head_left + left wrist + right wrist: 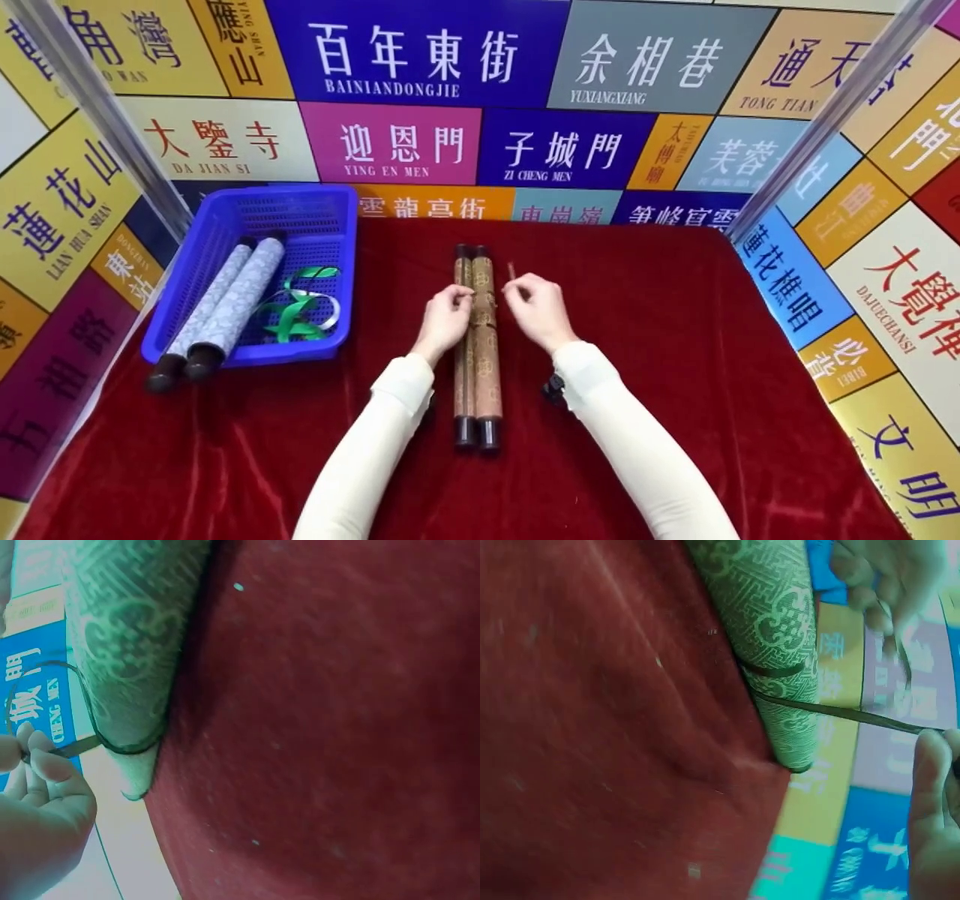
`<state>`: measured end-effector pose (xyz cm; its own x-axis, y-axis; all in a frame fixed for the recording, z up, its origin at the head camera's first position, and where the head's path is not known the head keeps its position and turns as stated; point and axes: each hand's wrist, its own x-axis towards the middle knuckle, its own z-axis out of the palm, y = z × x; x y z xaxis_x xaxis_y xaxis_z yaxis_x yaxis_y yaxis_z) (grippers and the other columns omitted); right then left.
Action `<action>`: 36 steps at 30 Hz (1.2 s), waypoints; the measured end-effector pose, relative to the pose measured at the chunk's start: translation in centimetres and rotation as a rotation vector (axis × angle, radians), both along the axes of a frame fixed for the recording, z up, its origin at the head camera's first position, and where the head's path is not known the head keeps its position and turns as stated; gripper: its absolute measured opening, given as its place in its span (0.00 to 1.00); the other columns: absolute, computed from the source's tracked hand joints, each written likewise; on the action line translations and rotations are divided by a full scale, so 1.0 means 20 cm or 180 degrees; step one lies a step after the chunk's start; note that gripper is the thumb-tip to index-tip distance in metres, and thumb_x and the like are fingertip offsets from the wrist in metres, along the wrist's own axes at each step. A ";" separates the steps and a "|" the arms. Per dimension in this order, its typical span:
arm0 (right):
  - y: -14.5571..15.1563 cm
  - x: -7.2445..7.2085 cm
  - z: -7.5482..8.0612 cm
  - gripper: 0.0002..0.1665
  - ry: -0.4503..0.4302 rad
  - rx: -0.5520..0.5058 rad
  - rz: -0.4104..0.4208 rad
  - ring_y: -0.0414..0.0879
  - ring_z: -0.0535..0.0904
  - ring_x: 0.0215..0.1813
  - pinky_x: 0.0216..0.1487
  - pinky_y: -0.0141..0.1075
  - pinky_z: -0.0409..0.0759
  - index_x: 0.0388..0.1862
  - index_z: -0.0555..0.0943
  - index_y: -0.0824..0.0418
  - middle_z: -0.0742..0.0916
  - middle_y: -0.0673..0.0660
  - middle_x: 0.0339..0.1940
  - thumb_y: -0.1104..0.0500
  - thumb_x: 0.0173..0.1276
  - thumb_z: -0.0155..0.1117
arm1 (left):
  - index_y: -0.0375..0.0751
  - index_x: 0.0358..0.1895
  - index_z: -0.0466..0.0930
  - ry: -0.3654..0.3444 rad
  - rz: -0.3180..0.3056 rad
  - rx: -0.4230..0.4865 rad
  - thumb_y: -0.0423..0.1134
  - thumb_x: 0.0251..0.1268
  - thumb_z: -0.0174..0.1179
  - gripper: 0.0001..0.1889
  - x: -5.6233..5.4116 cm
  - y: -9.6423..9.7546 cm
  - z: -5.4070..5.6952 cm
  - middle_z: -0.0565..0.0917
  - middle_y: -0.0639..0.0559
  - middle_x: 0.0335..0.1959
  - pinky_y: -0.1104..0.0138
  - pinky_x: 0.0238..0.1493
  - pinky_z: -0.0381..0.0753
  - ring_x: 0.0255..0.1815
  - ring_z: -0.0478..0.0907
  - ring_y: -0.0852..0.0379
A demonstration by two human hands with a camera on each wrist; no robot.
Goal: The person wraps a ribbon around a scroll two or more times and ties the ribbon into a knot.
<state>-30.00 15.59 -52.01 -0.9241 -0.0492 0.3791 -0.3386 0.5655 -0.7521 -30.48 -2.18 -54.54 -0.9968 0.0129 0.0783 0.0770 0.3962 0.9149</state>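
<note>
Two rolled scrolls (486,360) lie side by side, wrapped in brown-gold patterned cloth, with dark knobs at their ends. A thin dark ribbon (832,711) runs round a scroll and stretches taut to my right hand (541,307), whose thumb and fingers pinch it. On the other side, my left hand (448,315) is at the scrolls with fingertips together. In the left wrist view, the left hand (49,802) pinches a dark ribbon (79,744) beside the scroll (131,637). The knot area is too small to make out.
A blue plastic basket (341,300) stands at the left, holding two grey-blue scrolls (251,292) that jut over its front rim and green ribbons (296,315). Dark red velvet (637,300) covers the table. Panels with printed signs (420,60) stand behind and at the sides.
</note>
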 end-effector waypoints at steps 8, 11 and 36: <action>-0.06 0.02 0.04 0.06 0.1005 0.1057 0.0002 0.53 0.83 0.31 0.37 0.43 0.83 0.28 0.85 0.66 0.85 0.58 0.28 0.66 0.62 0.63 | 0.31 0.49 0.83 -0.0149 0.0407 0.0457 0.33 0.71 0.55 0.12 -0.02 0.01 0.02 0.90 0.41 0.34 0.70 0.33 0.84 0.33 0.89 0.50; -0.07 0.02 0.06 0.06 0.1137 0.1237 0.0060 0.54 0.85 0.34 0.39 0.43 0.85 0.31 0.85 0.67 0.85 0.59 0.31 0.67 0.63 0.61 | 0.30 0.48 0.83 -0.0228 0.0766 0.0827 0.31 0.68 0.55 0.11 -0.03 0.00 0.02 0.90 0.41 0.32 0.69 0.30 0.86 0.31 0.90 0.50; -0.14 0.04 0.09 0.28 0.0040 0.0599 0.1189 0.54 0.77 0.62 0.67 0.50 0.70 0.60 0.83 0.61 0.87 0.60 0.57 0.73 0.64 0.49 | 0.32 0.42 0.85 0.0297 -0.0786 -0.0208 0.30 0.63 0.59 0.09 0.01 0.01 0.04 0.88 0.39 0.36 0.65 0.41 0.80 0.35 0.80 0.54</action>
<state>-29.17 12.85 -50.19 -0.8249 -0.4496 0.3427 -0.5550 0.5293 -0.6417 -30.37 -1.89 -53.74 -0.9514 0.2628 0.1606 0.2614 0.4131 0.8724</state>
